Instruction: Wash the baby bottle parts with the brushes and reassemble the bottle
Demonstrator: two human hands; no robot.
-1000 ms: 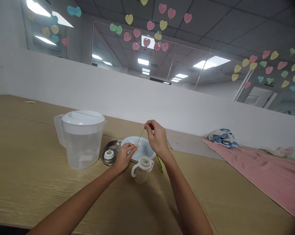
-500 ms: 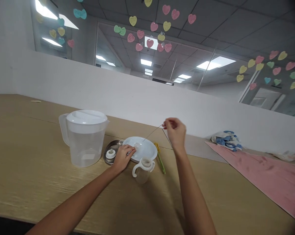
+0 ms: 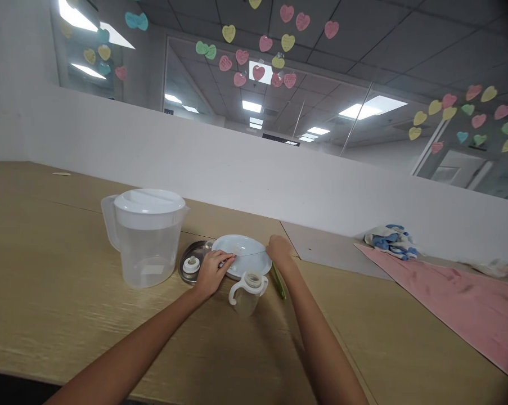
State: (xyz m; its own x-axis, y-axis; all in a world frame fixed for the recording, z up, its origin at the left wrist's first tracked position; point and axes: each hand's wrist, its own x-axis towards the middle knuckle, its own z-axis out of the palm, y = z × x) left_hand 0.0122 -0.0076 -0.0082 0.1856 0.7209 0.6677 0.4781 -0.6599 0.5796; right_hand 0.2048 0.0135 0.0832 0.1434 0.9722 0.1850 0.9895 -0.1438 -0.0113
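Note:
My left hand (image 3: 212, 272) rests at the near left rim of a white plate (image 3: 254, 267). Its fingertips are pinched together beside a small clear piece (image 3: 237, 248) on the plate; what they grip is too small to make out. My right hand (image 3: 279, 250) is closed at the plate's right edge on a thin wire-like strand (image 3: 251, 254), which runs low across the plate to my left fingertips. Just in front stands an uncapped clear bottle (image 3: 247, 298) with a white two-handled collar. A green-handled brush (image 3: 279, 282) lies partly hidden under my right hand.
On the left stands a clear lidded pitcher (image 3: 148, 247). A metal tray (image 3: 183, 263) beside the plate holds a white bottle cap with a teat (image 3: 190, 265). At right lie a pink cloth (image 3: 452, 292) and a crumpled blue-white cloth (image 3: 391, 242), near the white wall (image 3: 220, 163).
My right hand has come down and left, from above the plate to its right edge. The strand, slanting upward before, now lies nearly level. My left hand has barely moved.

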